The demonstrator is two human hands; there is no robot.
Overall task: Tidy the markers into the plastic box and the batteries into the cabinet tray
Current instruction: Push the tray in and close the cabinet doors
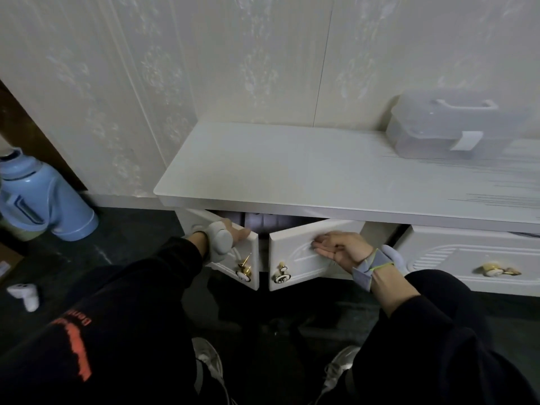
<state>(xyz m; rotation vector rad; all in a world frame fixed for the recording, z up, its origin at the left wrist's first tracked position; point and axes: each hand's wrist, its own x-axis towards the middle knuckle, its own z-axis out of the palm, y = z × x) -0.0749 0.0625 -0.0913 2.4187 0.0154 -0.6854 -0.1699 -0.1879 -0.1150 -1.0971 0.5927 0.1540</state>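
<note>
A low white cabinet (321, 171) stands against the wall, its two doors partly open. My left hand (235, 230) grips the top edge of the left door (248, 258). The flat fingers of my right hand (340, 248) rest against the face of the right door (295, 258), holding nothing. The translucent plastic box (455, 127), its lid shut, sits on the cabinet top at the back right. Between the doors the inside is dark; no tray, markers or batteries show.
A drawer front (473, 255) with a gold knob is to the right of the doors. A blue thermos jug (43, 197) stands on the dark floor at left, a small white device (24, 293) lies nearer me. My knees and shoes fill the foreground.
</note>
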